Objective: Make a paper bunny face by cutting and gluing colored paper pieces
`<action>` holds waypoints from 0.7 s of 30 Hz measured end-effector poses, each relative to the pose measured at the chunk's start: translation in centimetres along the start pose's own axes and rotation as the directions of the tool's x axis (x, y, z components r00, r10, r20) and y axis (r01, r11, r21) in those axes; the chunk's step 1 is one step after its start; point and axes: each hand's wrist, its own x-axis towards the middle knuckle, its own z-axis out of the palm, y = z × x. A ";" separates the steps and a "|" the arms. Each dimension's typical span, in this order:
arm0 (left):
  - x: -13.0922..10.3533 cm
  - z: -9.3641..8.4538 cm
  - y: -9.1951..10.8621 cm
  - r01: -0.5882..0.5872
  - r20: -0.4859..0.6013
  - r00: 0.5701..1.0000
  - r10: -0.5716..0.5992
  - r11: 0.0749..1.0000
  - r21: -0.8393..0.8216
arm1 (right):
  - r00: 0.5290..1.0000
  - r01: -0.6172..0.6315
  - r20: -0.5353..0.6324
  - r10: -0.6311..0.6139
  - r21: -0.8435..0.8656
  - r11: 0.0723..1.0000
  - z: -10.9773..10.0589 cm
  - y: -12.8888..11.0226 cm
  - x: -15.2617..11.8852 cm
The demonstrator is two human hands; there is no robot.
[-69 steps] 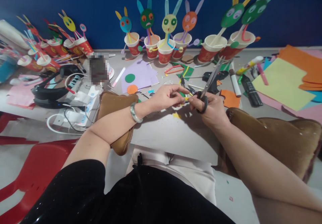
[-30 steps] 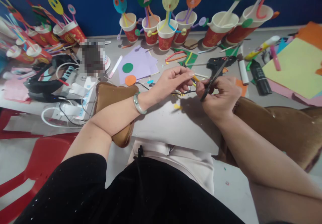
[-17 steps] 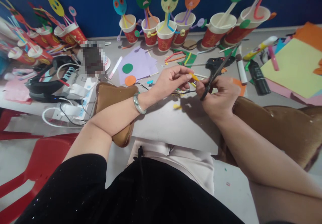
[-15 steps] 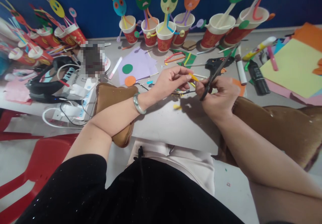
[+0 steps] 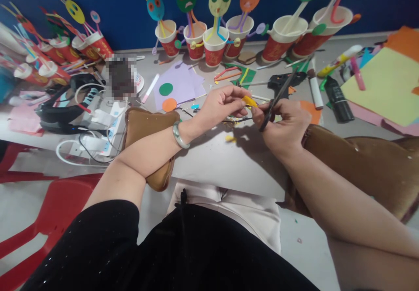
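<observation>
Between the fingertips of my left hand (image 5: 218, 107) is a small yellow piece (image 5: 250, 102), pinched at its left end. My right hand (image 5: 286, 125) is closed round a dark pair of scissors (image 5: 272, 107), its blades pointing up and away to the right. The thumb and fingertip of my right hand are at the right end of the yellow piece. Another yellow scrap (image 5: 230, 138) lies on the table (image 5: 209, 160) below my hands. A black glue gun (image 5: 284, 81) rests just behind the scissors, partly hidden by them.
Red and white paper cups (image 5: 216, 49) with paper faces line the blue wall. Purple paper (image 5: 178, 83) lies left of my hands, coloured sheets (image 5: 389, 81) right. Brown cushions (image 5: 369, 160) flank the table front. A power strip (image 5: 113, 127) with cables is at left.
The yellow piece has turned slightly and shows a broader face between my fingers. The scissors and my right hand have shifted very little.
</observation>
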 end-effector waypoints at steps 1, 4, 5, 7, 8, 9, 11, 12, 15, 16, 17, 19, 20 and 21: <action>0.0 0.1 -0.1 0.007 -0.004 1.000 -0.007 1.000 0.003 | 1.000 -0.005 0.003 0.005 -0.004 1.000 0.0 0.0 0.0; -0.1 0.1 -0.1 0.027 -0.014 1.000 -0.027 1.000 0.001 | 1.000 -0.007 0.012 0.007 0.006 1.000 0.1 0.1 -0.2; -0.1 0.1 -0.1 0.032 -0.016 0.999 -0.032 0.999 0.000 | 1.000 -0.004 0.015 0.004 0.011 1.000 0.1 0.2 -0.2; -0.3 0.1 0.0 0.034 -0.012 0.999 -0.034 0.999 -0.002 | 1.000 0.000 0.022 0.000 0.021 1.000 0.1 0.2 -0.2; -0.3 0.1 0.0 0.031 -0.007 1.000 -0.031 1.000 -0.003 | 1.000 0.001 0.024 -0.002 0.024 1.000 0.1 0.1 -0.2; -0.3 0.1 0.0 0.024 -0.002 1.000 -0.025 1.000 -0.006 | 1.000 0.004 0.026 -0.005 0.026 1.000 0.1 0.1 -0.2; -0.3 0.1 0.0 0.010 0.005 1.000 -0.010 1.000 -0.021 | 1.000 0.010 0.018 -0.011 0.030 1.000 0.1 0.1 -0.2; -0.3 0.1 0.0 0.005 0.009 1.000 -0.005 0.999 -0.033 | 1.000 0.013 0.012 -0.013 0.029 0.999 0.1 0.1 -0.2; -0.3 0.2 0.1 0.010 0.023 1.000 -0.008 0.997 -0.078 | 1.000 0.021 0.008 -0.021 0.018 1.000 0.2 0.0 -0.1; -0.4 0.2 0.1 0.017 0.027 1.000 -0.015 0.996 -0.092 | 1.000 0.026 0.008 -0.026 0.010 1.000 0.2 0.0 -0.1; -0.4 0.2 0.2 0.025 0.028 0.999 -0.022 0.994 -0.103 | 0.999 0.032 0.011 -0.032 0.002 0.999 0.1 0.0 -0.1; -0.5 0.3 0.3 0.040 0.020 0.999 -0.038 0.993 -0.115 | 0.999 0.047 0.013 -0.047 -0.004 0.999 0.1 -0.1 -0.1; -0.5 0.3 0.3 0.046 0.013 0.999 -0.045 0.993 -0.111 | 0.998 0.054 0.014 -0.054 -0.003 0.999 0.1 -0.1 -0.1; -0.5 0.3 0.4 0.050 0.004 0.999 -0.050 0.994 -0.100 | 0.998 0.059 0.017 -0.059 0.000 0.998 0.1 -0.1 -0.2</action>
